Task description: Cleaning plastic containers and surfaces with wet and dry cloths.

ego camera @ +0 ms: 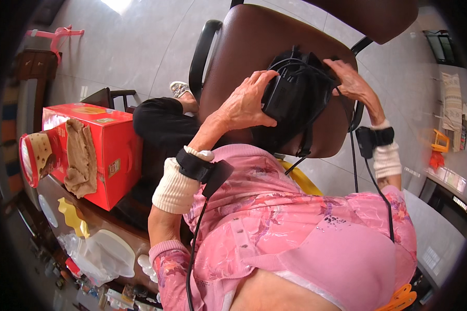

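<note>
A black bag [295, 97] with straps and looped black cables lies on the brown padded seat of a chair [245, 42]. My left hand [245, 101] is at the bag's left side, its thumb and fingers spread around a black box-shaped device [277, 97] on top; whether it grips the device is unclear. On the bag's right side, my right hand [348, 81] has its fingers apart, close to the cables and slightly blurred. Each wrist bears a cream knitted cuff and a black strapped device with a cable running back.
A red carton [120, 163] stands at left with a brown cloth [79, 159] and a lidded tub [35, 159]. Below it, a clear plastic container [105, 254] rests on a brown surface. The chair's black armrests [202, 54] flank the seat; a cable hangs at its right.
</note>
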`<state>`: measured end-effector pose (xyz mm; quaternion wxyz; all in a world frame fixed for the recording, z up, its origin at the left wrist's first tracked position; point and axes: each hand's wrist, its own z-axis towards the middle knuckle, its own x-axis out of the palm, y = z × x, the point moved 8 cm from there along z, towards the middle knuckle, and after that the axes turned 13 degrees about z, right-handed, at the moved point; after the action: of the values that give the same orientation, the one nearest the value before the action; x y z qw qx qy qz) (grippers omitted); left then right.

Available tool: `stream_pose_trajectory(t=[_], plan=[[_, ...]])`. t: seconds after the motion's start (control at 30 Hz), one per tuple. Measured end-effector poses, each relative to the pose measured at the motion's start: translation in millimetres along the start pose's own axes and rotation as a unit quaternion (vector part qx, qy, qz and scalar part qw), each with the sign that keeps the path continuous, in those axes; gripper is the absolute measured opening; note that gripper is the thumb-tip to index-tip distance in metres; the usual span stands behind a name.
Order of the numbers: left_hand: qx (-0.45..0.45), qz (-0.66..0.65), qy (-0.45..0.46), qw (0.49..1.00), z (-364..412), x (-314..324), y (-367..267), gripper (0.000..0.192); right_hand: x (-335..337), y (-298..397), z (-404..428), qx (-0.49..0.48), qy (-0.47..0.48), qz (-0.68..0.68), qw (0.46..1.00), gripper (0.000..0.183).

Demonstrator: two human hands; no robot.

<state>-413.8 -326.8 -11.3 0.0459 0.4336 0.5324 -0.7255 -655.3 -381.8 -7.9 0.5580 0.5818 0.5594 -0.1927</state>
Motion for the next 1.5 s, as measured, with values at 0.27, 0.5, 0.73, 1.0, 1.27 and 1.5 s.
stream_pose_trajectory(t=[0.27, 0.5, 0.73, 1.0, 1.27, 1.5], plan=[[-0.02, -0.024, 0.005, 1.0, 0.3, -4.6, -9.3, 0.092, 43.6, 132.1, -46.5, -0.221, 0.148, -0.036, 0.963, 0.027], [-0.007, -0.017, -0.005, 1.0, -1.1, -7.9, -16.0, 0.091, 120.2, 130.4, -62.6, -0.27, 0.219, -0.134, 0.928, 0.018], [0.026, -0.04, -0.017, 0.999, 19.4, -33.1, -16.3, 0.087, 83.8, 152.8, -17.0, -0.218, 0.094, 0.174, 0.956, 0.027], [0.062, -0.021, 0.042, 0.997, 41.6, -61.1, -9.8, 0.09, 72.5, 175.2, 6.2, -0.084, 0.035, 0.374, 0.923, 0.033], [0.06, -0.053, 0.096, 0.992, 18.9, -60.1, -7.8, 0.088, 117.4, 228.8, -13.4, -0.118, 0.172, 0.397, 0.894, 0.023], [-0.005, -0.082, 0.11, 0.991, -8.4, -25.7, 7.1, 0.093, 161.7, 254.8, -30.3, -0.237, 0.222, 0.289, 0.9, 0.017]])
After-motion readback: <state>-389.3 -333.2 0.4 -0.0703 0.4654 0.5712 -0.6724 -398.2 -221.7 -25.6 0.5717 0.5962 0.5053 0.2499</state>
